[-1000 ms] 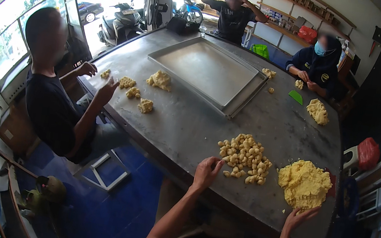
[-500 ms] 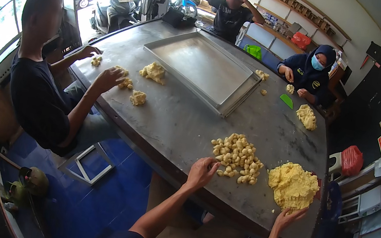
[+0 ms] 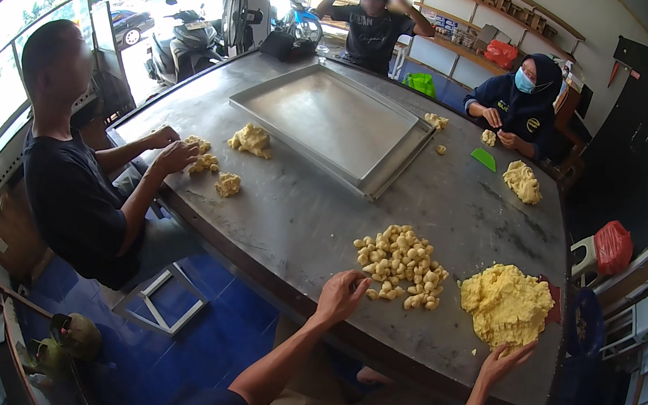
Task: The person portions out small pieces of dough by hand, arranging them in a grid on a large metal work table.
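My left hand (image 3: 342, 297) is at the near edge of a metal-topped table (image 3: 287, 222), beside a pile of small pale dough pieces (image 3: 403, 260). Its fingers are curled and pressed together; whatever may be in them is hidden. To the right lies a large, crumbly mound of yellow dough (image 3: 505, 305). At the mound's near side, my right hand (image 3: 502, 365) touches it with fingers stretched out and the palm turned toward the dough. A small crumb rests on the metal left of that hand.
A large shallow tray (image 3: 328, 119) rests mid-table. A person (image 3: 86, 167) at the left handles dough lumps (image 3: 201, 157). Another, masked, (image 3: 523, 106) works far right near a green scraper (image 3: 484, 158) and a dough lump (image 3: 521, 182). A third person (image 3: 371, 29) sits beyond the table.
The view has shifted a little. The person at the left has brought both hands together over the dough. The far person's hands have moved outward from the head. My hands keep nearly the same places.
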A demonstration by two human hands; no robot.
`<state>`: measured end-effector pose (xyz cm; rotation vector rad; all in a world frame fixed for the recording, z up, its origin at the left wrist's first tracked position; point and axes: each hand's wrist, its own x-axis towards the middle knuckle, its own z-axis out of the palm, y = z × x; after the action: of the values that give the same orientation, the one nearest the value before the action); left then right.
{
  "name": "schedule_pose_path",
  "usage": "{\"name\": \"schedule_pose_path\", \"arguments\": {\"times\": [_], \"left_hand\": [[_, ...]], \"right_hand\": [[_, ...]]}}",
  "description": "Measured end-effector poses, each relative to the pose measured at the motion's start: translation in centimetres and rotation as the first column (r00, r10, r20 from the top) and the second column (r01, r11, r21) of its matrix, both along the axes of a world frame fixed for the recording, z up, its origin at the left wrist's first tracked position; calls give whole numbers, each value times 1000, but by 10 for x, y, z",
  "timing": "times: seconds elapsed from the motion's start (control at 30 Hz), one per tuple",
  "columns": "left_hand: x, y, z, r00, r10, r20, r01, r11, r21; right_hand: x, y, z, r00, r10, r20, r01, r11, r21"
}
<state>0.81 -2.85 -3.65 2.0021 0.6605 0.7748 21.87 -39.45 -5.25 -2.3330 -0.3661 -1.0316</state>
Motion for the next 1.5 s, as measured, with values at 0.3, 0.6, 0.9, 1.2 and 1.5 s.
{"name": "schedule_pose_path", "arguments": {"times": [0.3,0.6,0.9,1.2,1.5], "left_hand": [[0,-2,7,999,52,-13,-53,997,-63],[3,-5,8,996,88,15,-87,996,-27],[2,-3,5,994,103,-26,-103,994,22],[3,-3,6,994,105,-31,-103,994,44],[2,-4,5,992,106,-69,-106,994,7]], "right_hand": [[-1,-1,2,1000,23,-12,-23,999,41],[12,-10,-18,999,21,46,-22,999,44],[7,-4,-8,997,80,-21,-77,991,112],[1,-3,-2,995,79,-60,-69,986,149],[-4,-2,3,992,83,-99,-67,986,156]]}}
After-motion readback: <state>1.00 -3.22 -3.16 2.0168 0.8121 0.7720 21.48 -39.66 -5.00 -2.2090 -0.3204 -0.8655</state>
